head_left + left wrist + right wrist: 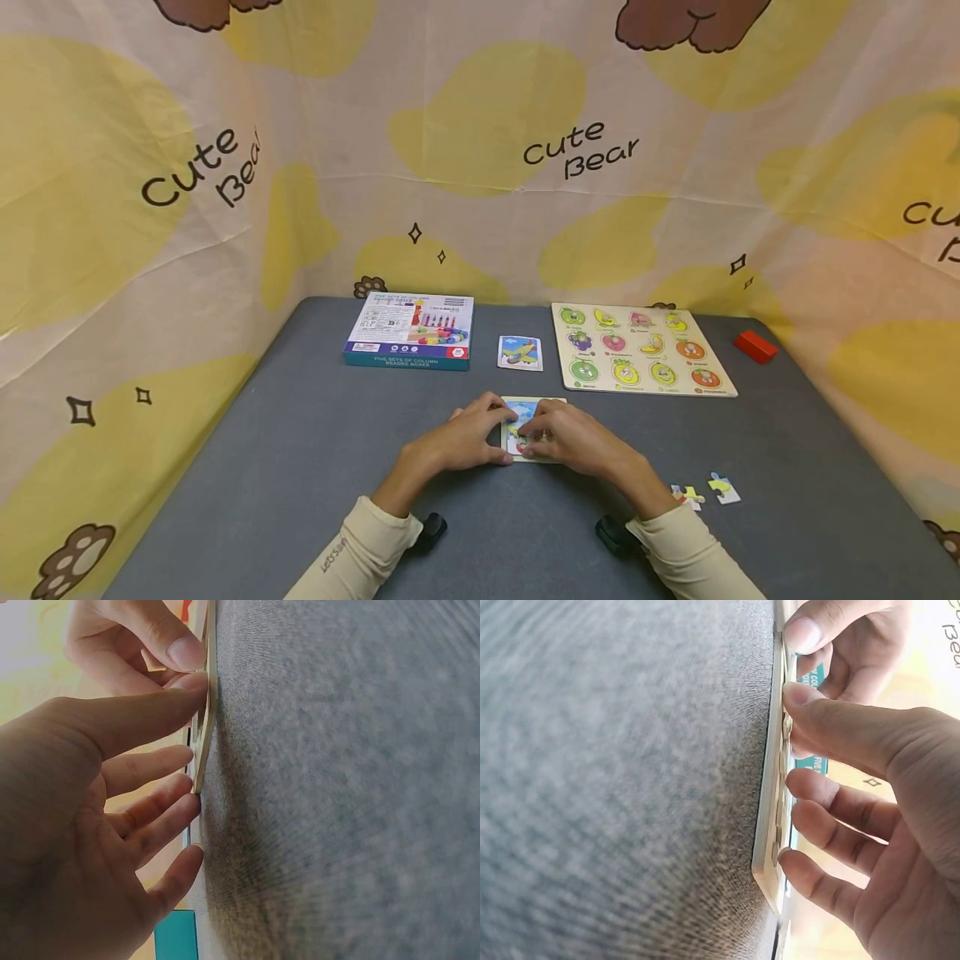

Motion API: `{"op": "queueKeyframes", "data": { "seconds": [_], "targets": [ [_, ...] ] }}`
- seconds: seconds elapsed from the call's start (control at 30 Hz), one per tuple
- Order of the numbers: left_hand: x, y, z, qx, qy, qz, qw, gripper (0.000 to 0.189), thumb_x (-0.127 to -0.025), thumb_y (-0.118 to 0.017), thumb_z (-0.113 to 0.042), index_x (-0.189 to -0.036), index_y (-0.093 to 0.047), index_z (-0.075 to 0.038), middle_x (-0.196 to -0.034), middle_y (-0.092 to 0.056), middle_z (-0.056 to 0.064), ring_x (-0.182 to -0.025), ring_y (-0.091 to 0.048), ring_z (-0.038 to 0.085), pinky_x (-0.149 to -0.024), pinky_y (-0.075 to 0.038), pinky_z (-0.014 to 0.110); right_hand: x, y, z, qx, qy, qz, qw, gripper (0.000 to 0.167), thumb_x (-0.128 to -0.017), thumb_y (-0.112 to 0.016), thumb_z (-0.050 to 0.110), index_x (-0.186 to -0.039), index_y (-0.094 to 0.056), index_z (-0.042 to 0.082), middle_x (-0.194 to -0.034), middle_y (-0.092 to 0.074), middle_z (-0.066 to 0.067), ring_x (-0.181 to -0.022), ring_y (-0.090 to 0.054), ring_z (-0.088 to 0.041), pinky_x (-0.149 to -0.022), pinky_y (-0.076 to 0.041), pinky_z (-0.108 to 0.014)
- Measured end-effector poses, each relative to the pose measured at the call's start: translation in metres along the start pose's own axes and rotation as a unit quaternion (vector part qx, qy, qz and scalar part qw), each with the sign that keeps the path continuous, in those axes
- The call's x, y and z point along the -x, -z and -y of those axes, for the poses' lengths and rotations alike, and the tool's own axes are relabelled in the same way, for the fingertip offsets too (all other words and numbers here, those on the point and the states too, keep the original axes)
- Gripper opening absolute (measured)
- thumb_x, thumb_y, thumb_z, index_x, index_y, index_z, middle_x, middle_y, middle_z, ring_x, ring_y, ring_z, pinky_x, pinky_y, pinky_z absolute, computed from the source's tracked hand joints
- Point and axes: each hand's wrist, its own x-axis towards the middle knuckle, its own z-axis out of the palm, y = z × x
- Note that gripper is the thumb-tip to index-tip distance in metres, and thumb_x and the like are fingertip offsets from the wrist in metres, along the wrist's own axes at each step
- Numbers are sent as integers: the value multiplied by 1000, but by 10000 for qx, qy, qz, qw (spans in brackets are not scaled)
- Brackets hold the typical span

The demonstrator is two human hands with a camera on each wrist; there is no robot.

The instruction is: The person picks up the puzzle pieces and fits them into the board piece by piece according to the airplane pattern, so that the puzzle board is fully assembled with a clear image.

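A small jigsaw board (508, 454) with a light wooden rim lies flat on the table between the two hands, its picture partly hidden by fingers. My left hand (474, 435) rests at its left side, thumb at the near edge and fingertips on the picture. From the right, my right hand (573, 437) touches the picture with thumb and fingertips, the other fingers spread loosely over the board in the right wrist view. Fitted pieces (782, 802) show slightly raised above the rim there. Beyond the board lies a picture card (520, 353) with a yellow airplane.
Loose jigsaw pieces (724, 488) lie right of the right forearm. A beaded-boxes carton (408, 331) stands back left. At back right are a fruit puzzle board (637, 367) and a red block (755, 347). A printed cloth (480, 150) hangs around the grey table (300, 500).
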Motion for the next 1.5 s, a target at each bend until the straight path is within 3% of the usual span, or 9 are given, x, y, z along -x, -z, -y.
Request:
{"op": "queueKeyframes", "data": {
  "seconds": [0.67,0.97,1.5],
  "targets": [
    [1,0,-1,41,-56,-103,9999,49,-100,-76,-24,-145,-63,-9,-145,-51,9,-136,-51,26,-105,-39,54,0,3,6,-134,-330,116,9993,29,-98,-78,30,-124,-81,17,-97,-63,3,-80,-51,-9,-69,-42,-27],
    [1,-1,-2,14,6,-111,9999,48,-100,-76,-24,-145,-63,-10,-145,-51,8,-135,-50,26,-107,-38,55,0,2,2,-197,-189,-55,9996,24,-95,-82,23,-116,-82,12,-96,-64,1,-80,-53,-10,-70,-44,-25],
    [1,0,-2,121,11,-84,9999,49,-99,-77,-22,-144,-64,-9,-145,-51,10,-135,-51,27,-108,-37,57,-1,0,2,-118,-18,-177,9998,24,-94,-82,26,-115,-84,14,-92,-63,2,-76,-49,-6,-66,-41,-24]
  ]
}}
